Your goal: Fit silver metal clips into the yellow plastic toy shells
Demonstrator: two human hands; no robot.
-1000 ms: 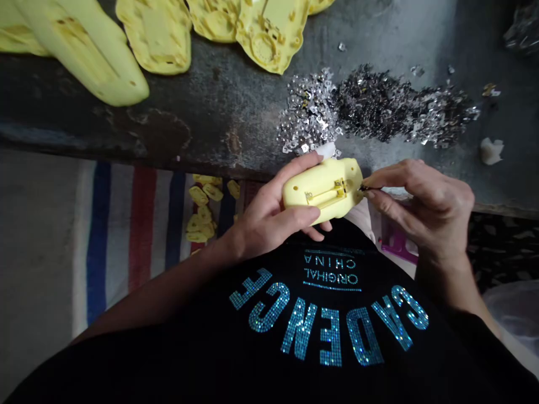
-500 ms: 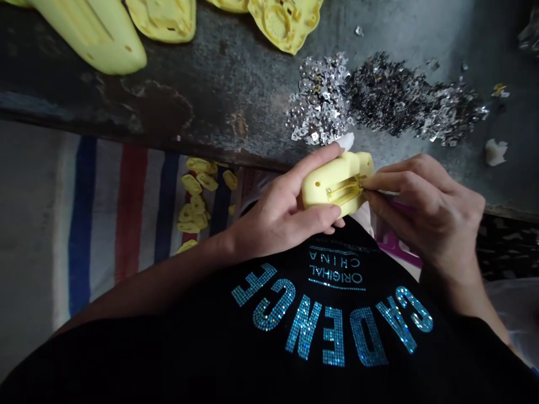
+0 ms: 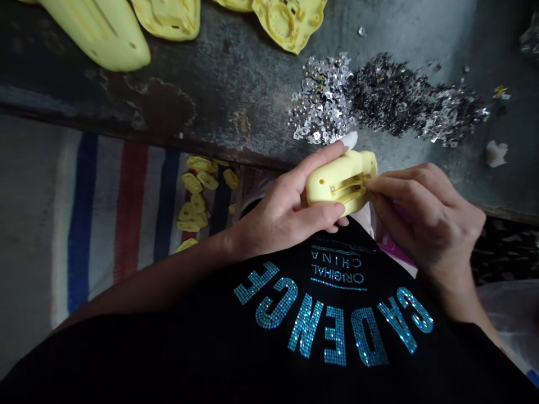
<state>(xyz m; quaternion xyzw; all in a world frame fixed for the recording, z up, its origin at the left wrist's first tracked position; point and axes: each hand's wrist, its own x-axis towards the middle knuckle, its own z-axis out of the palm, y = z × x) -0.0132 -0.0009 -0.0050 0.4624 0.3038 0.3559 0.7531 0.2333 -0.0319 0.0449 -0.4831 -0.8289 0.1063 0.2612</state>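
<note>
My left hand (image 3: 290, 196) is wrapped round a yellow plastic casing (image 3: 326, 178), its thumb along the near side. A long open slot, like a battery compartment, faces up in the casing, with small metal pieces at its ends. White wrapping covers a fingertip of this hand. My right hand (image 3: 429, 213) is closed in a pinch, its fingertips at the right end of the slot. Whatever lies between those fingertips is hidden. Just beyond the casing, a pile of small silvery metal contact plates (image 3: 322, 101) lies on the dark worktable (image 3: 236, 84).
More yellow casings (image 3: 290, 22) lie along the table's far side. A darker heap of metal pieces (image 3: 387, 92) adjoins the silvery pile. A white scrap (image 3: 497, 153) lies at right. Below the table edge, several yellow parts (image 3: 193, 210) rest on a striped sheet (image 3: 130, 207).
The right fingers have shifted slightly at the slot's right end, showing more of the metal piece there. The left hand still holds the casing, nearly in place.
</note>
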